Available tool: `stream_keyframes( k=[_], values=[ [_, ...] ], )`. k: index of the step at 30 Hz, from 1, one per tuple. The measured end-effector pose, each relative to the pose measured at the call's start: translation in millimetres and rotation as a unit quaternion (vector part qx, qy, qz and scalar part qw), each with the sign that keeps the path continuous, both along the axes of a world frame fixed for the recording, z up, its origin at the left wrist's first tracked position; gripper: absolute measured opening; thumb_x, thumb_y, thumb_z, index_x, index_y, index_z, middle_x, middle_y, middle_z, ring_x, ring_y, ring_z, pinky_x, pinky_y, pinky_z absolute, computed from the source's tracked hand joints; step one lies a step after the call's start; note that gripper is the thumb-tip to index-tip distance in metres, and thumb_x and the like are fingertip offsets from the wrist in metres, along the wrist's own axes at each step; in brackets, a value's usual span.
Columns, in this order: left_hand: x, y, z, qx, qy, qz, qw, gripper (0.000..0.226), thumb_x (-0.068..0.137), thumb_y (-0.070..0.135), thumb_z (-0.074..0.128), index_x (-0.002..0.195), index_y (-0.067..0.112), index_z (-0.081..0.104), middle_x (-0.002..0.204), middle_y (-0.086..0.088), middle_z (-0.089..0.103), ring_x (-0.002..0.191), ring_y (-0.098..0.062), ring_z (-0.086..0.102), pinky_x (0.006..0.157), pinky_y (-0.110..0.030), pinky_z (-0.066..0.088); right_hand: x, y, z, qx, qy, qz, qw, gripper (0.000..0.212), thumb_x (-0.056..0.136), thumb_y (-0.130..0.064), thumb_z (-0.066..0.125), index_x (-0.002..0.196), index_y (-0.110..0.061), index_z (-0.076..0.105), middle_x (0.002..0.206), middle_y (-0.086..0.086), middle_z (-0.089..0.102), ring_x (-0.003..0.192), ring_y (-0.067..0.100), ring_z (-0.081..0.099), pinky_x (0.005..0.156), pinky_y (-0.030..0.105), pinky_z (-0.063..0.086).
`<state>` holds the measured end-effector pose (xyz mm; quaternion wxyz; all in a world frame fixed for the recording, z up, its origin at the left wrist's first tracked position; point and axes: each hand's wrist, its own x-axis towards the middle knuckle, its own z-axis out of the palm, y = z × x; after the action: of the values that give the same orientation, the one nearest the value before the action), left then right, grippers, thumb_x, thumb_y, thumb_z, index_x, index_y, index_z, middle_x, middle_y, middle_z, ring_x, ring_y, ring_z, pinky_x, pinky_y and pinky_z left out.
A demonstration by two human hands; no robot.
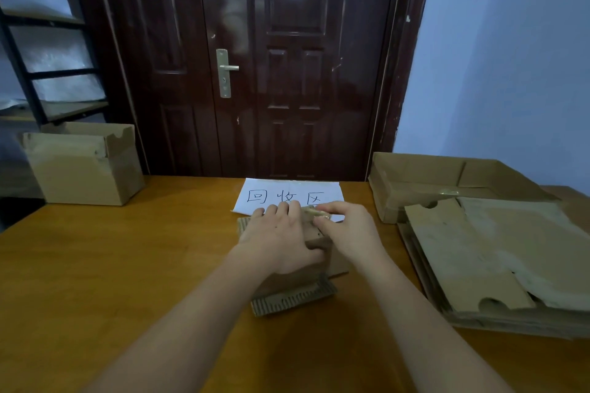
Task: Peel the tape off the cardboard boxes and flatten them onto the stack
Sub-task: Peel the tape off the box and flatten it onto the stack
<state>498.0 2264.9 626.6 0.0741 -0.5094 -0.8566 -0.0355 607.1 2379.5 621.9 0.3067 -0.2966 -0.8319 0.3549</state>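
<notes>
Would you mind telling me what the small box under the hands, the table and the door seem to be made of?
Small box: brown corrugated cardboard, matte; fluted edges show along its near flap.
Table: looks like wood or wood veneer, orange-brown with a smooth, faintly glossy finish; which of the two cannot be told.
Door: dark reddish-brown, high gloss, mirroring a lamp; possibly painted metal or lacquered wood.
</notes>
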Motion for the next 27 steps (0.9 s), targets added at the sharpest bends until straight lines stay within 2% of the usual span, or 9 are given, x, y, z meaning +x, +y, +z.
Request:
stream_keyframes(
  k=[4,7,9,13,15,17,21,25,27],
  values=[
    [-1.6,1.3,-2.0,-0.002,-0.002,-0.002,1.000,0.082,0.080,0.082,0.044,0.132,0.018,0.039,0.130,-0.004,0.051,0.123,-0.026,0.048,0.107,-0.048,0.037,-1.3,-7.1,-3.4,-0.010,-0.004,0.034,0.999,0.029,0.098,-0.042,0.063,0.112,-0.022,0.078,0.134,-0.003,0.066,0.122,0.019,0.059,0.102,0.040,0.051],
    [-1.1,1.5,-1.1,-0.002,0.003,-0.006,1.000,0.081,0.081,0.082,0.044,0.131,0.018,0.039,0.128,-0.003,0.051,0.120,-0.026,0.049,0.105,-0.047,0.038,-3.2,-6.8,-3.5,0.000,0.013,-0.002,1.000,0.028,0.097,-0.041,0.065,0.107,-0.019,0.079,0.118,-0.002,0.073,0.113,0.018,0.064,0.089,0.031,0.054],
    [-2.3,1.4,-1.8,0.003,0.003,-0.010,1.000,0.081,0.080,0.082,0.042,0.130,0.018,0.040,0.127,-0.003,0.051,0.119,-0.025,0.049,0.104,-0.047,0.038,-4.1,-8.3,-1.7,0.029,-0.013,-0.027,0.999,0.028,0.093,-0.043,0.068,0.111,-0.023,0.078,0.116,-0.007,0.073,0.107,0.012,0.064,0.079,0.021,0.051],
    [-4.1,3.5,-6.8,0.001,0.011,-0.016,1.000,0.089,0.075,0.090,0.035,0.128,0.020,0.040,0.125,-0.001,0.052,0.117,-0.024,0.049,0.103,-0.047,0.039,-10.4,-14.2,2.5,0.131,-0.115,-0.064,0.983,0.024,0.097,-0.040,0.061,0.104,-0.024,0.077,0.094,-0.003,0.074,0.076,0.013,0.066,0.073,0.029,0.059],
    [-5.8,4.7,-9.0,-0.001,0.018,-0.014,1.000,0.094,0.070,0.092,0.031,0.130,0.020,0.040,0.127,-0.001,0.052,0.117,-0.024,0.050,0.104,-0.047,0.039,-12.1,-11.7,6.9,0.166,-0.136,-0.074,0.974,0.018,0.098,-0.035,0.060,0.092,-0.023,0.072,0.086,-0.007,0.069,0.066,0.010,0.060,0.058,0.021,0.052],
    [-8.7,5.7,-10.4,0.003,0.013,-0.013,1.000,0.097,0.065,0.092,0.027,0.132,0.022,0.039,0.128,0.000,0.052,0.116,-0.023,0.049,0.103,-0.046,0.040,-10.7,-6.7,10.4,0.152,-0.131,-0.075,0.977,0.015,0.099,-0.031,0.060,0.088,-0.022,0.063,0.085,-0.009,0.063,0.065,0.008,0.057,0.052,0.015,0.041],
    [-12.6,6.0,-10.4,-0.007,0.008,-0.024,1.000,0.094,0.066,0.091,0.031,0.132,0.024,0.035,0.124,0.003,0.049,0.112,-0.020,0.047,0.102,-0.044,0.040,-4.4,1.4,6.1,0.083,-0.112,-0.068,0.988,0.013,0.101,-0.032,0.059,0.095,-0.022,0.064,0.095,-0.008,0.065,0.081,0.008,0.060,0.053,0.012,0.043],
    [-12.8,0.8,-6.8,-0.003,0.000,-0.046,0.999,0.085,0.071,0.089,0.039,0.126,0.023,0.036,0.118,0.003,0.047,0.106,-0.020,0.043,0.100,-0.044,0.038,5.2,5.7,3.3,-0.002,-0.043,-0.037,0.998,0.014,0.100,-0.022,0.062,0.087,-0.022,0.066,0.095,-0.005,0.067,0.083,0.011,0.067,0.066,0.027,0.061],
    [-12.5,-0.5,-4.0,-0.011,-0.001,-0.048,0.999,0.084,0.074,0.087,0.043,0.127,0.023,0.035,0.117,0.003,0.045,0.108,-0.020,0.043,0.103,-0.044,0.037,7.5,4.4,2.7,0.009,-0.045,-0.030,0.998,0.009,0.098,-0.022,0.066,0.089,-0.023,0.067,0.095,-0.006,0.067,0.083,0.010,0.067,0.067,0.027,0.062]
  ],
)
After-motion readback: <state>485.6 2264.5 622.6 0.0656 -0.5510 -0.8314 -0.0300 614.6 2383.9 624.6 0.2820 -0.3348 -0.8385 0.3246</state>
